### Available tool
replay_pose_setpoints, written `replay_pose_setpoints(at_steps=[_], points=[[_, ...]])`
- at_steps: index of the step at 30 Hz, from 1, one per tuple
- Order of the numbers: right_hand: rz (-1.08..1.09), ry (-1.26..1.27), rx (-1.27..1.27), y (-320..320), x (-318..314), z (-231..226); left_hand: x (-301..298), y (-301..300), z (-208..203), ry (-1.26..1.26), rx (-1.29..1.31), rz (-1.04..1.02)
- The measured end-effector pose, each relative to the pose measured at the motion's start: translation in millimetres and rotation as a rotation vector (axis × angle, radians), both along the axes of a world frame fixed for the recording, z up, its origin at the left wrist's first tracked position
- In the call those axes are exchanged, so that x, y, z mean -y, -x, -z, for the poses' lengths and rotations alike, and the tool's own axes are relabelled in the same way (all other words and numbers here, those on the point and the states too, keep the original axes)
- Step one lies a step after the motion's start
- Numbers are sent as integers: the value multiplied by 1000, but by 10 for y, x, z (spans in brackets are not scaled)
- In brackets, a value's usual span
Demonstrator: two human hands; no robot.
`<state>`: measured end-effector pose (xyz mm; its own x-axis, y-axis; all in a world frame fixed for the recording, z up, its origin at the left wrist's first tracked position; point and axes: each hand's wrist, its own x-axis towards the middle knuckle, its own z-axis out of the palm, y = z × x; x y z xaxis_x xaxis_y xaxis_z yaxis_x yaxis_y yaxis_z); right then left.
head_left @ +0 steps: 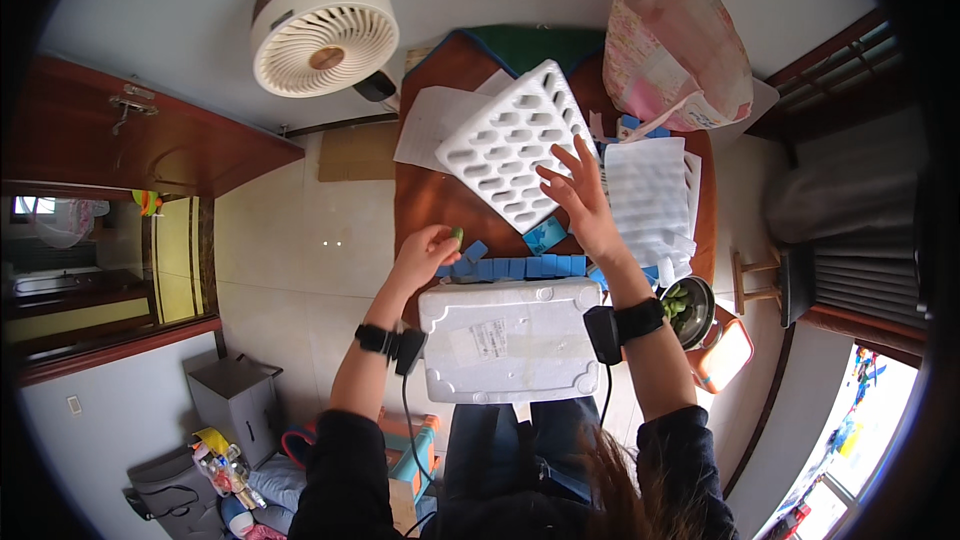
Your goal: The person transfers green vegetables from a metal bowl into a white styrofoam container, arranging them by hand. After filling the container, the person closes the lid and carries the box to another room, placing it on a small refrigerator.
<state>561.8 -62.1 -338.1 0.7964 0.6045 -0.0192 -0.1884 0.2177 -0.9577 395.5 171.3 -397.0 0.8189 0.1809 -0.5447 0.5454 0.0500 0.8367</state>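
My left hand is closed, thumb and fingertips pinching a small green fruit near the table's left side. My right hand has its fingers spread at the right edge of a white foam tray with rows of oval holes; whether the fingertips touch it I cannot tell. The tray lies turned cornerwise on the brown tabletop. Between my hands a blue printed packet rests by the tray's lowest corner. Several small blue blocks stand in a row nearer me.
A closed white foam box sits right before me. White sheets lie at the table's right, papers at its left. A pot of green fruits stands at right, a floral bag at back right, a fan at back left.
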Motion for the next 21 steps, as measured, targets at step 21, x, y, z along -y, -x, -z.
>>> replay_pose_setpoints(at_steps=[21], points=[[-218, 461, 175, 2094, 1523, -919, 1746, 1098, -1425, 431, 4, 367]])
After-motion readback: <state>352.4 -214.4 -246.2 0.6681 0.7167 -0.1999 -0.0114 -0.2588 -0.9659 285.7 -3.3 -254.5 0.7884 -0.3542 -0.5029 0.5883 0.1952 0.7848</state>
